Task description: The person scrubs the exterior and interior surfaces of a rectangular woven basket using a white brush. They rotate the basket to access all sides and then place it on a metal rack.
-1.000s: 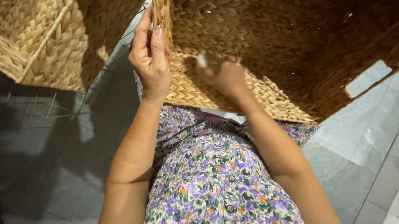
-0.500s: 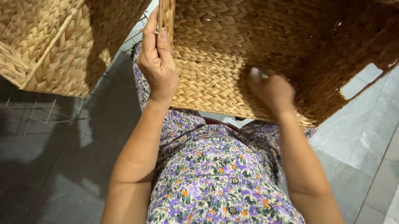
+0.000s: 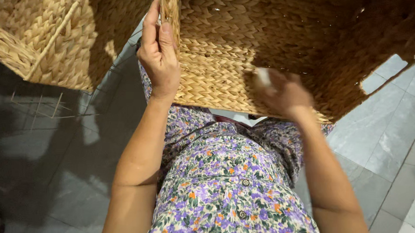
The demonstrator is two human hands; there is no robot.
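A large woven straw basket [image 3: 276, 45] rests tilted over my lap, its side facing me. My left hand [image 3: 159, 54] grips the basket's left edge, fingers wrapped over the corner. My right hand [image 3: 283, 92] presses a small white object [image 3: 263, 77] against the basket's woven side near its lower rim; the hand is blurred and I cannot tell what the white thing is. Below my arms lies my flowered dress [image 3: 227, 187].
A second woven basket [image 3: 48, 30] stands at the upper left, close to my left hand. Dark grey floor tiles [image 3: 37, 160] lie to the left, lighter grey tiles [image 3: 393, 138] to the right. A few thin straw stalks [image 3: 44, 105] lie on the dark floor.
My right hand has slid to the right along the basket's side with the white object. My left hand has kept its grip on the edge.
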